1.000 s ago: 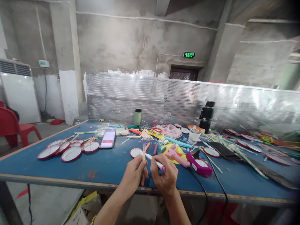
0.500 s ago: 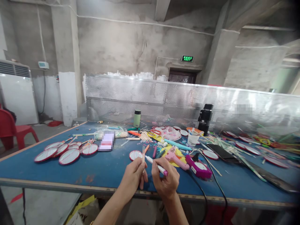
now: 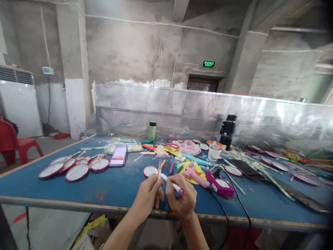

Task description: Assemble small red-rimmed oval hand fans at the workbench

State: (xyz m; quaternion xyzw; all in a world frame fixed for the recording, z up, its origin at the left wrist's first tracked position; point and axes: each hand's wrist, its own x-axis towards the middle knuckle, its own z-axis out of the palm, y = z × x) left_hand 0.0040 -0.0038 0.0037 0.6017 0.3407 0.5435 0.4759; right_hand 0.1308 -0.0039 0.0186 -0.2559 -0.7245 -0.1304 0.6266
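My left hand (image 3: 148, 196) is closed around a thin flat wooden stick (image 3: 159, 169) held upright over the near edge of the blue table (image 3: 117, 184). My right hand (image 3: 182, 199) grips a white marker with a pink end (image 3: 172, 183), its tip laid against the stick. Just beyond the stick lies a round white disc with a red rim (image 3: 151, 171). The two hands touch each other.
A pink glue gun (image 3: 194, 173) and a magenta device (image 3: 220, 184) with black cords lie to the right. Several red-rimmed discs (image 3: 75, 171) sit at the left. A green bottle (image 3: 152, 131), a black cylinder (image 3: 227, 131), sticks and scissors clutter the back. A perforated metal screen (image 3: 182, 107) stands behind.
The hands stay together on the stick and marker with only slight shifts. The view has drifted a little.
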